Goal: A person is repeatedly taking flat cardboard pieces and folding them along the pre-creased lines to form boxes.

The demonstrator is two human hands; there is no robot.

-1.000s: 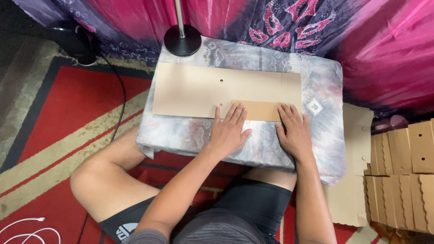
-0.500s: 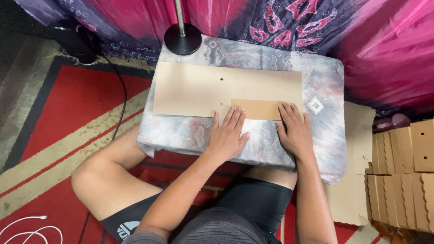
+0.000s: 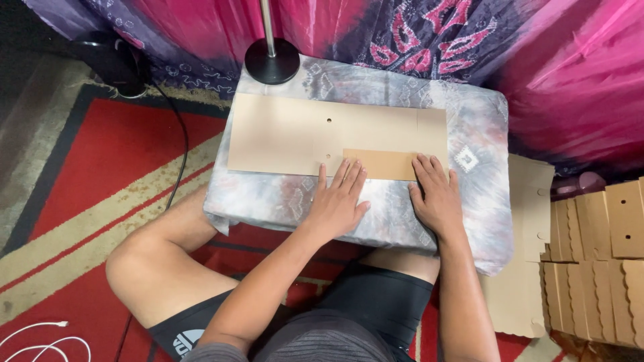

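nearest the camera: grey striped shirt, black shorts, bare knee out to the left over a red patterned rug with tan stripes. white cable coiled at bottom left.

left hand lies flat, palm down, fingers spread and released, on the grey tie-dye cloth covering a small table; fingertips touch the near edge of a darker brown folded cardboard flap. right hand also flat and open, nothing grasped, fingertips on the flap's right end.

the flap belongs to a flat pale tan cardboard sheet with small punched holes, lying across the table middle, long side left to right.

right of table: stacks of scallop-edged brown cardboard blanks, one flat piece leaning beside the table.

further back: round black lamp base with metal pole on the table's far left corner, black cord running down the rug, pink and purple patterned fabric backdrop behind.
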